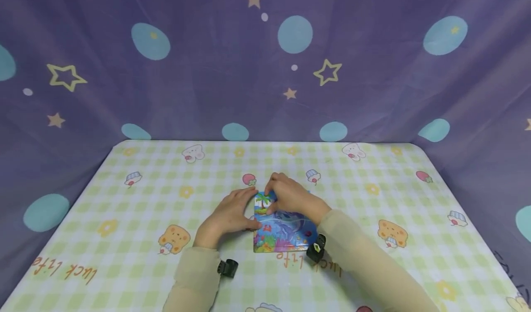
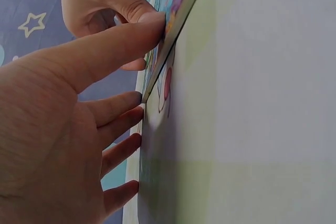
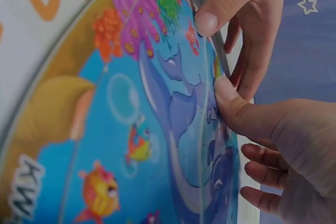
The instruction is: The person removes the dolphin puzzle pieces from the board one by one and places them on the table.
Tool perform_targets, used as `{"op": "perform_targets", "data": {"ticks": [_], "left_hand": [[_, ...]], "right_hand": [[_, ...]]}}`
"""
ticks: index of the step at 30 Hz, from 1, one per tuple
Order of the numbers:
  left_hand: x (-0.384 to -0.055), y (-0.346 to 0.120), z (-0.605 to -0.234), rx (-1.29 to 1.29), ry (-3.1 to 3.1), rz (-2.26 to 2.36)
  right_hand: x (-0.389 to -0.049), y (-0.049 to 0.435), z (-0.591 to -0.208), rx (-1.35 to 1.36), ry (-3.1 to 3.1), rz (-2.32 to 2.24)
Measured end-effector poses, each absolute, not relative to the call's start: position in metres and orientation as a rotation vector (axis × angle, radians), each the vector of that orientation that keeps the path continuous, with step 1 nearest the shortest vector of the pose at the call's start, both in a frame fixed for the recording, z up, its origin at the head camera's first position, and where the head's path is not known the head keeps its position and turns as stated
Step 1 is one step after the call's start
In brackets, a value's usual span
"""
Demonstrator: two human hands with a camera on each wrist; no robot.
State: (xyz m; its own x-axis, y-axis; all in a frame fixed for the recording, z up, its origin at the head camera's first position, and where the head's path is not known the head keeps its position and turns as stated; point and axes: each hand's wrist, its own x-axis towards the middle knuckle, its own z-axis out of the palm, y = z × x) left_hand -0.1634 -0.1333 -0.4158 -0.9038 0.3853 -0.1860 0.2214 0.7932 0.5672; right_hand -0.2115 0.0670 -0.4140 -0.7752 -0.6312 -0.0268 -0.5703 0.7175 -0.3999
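A flat picture board (image 1: 286, 236) lies on the tablecloth, printed with dolphins, fish, coral and a palm tree. Thin pale lines run across its print (image 3: 173, 114) in the right wrist view. My left hand (image 1: 228, 215) spans the board's left edge: the thumb rests on the print, and the nearly straight index finger touches the far left corner. From above, my right hand (image 1: 288, 194) grips the far part beside the palm tree, thumb on the print and curled fingers at the far edge. Its fingertips are partly hidden behind the board.
A green-and-white checked tablecloth (image 1: 145, 201) with cartoon prints covers the table. Behind and beside it hangs a purple curtain (image 1: 207, 72) with stars and blue spots. Small dark devices sit at the left wrist (image 1: 228, 268) and right wrist (image 1: 317, 248).
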Motion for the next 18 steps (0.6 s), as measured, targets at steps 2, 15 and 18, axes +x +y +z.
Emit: {"op": "perform_targets", "data": {"ticks": [2, 15, 18], "left_hand": [[-0.1631, -0.1339, -0.4159, 0.459, 2.692, 0.796], [-0.1640, -0.1317, -0.4169, 0.469, 2.707, 0.779], [-0.1644, -0.1316, -0.4173, 0.479, 2.707, 0.777]], "right_hand": [[-0.2120, 0.0657, -0.4143, -0.986, 2.766, -0.554], [-0.2101, 0.0652, -0.4177, -0.946, 2.788, -0.571], [-0.2100, 0.0652, -0.4178, -0.950, 2.785, -0.571]]}}
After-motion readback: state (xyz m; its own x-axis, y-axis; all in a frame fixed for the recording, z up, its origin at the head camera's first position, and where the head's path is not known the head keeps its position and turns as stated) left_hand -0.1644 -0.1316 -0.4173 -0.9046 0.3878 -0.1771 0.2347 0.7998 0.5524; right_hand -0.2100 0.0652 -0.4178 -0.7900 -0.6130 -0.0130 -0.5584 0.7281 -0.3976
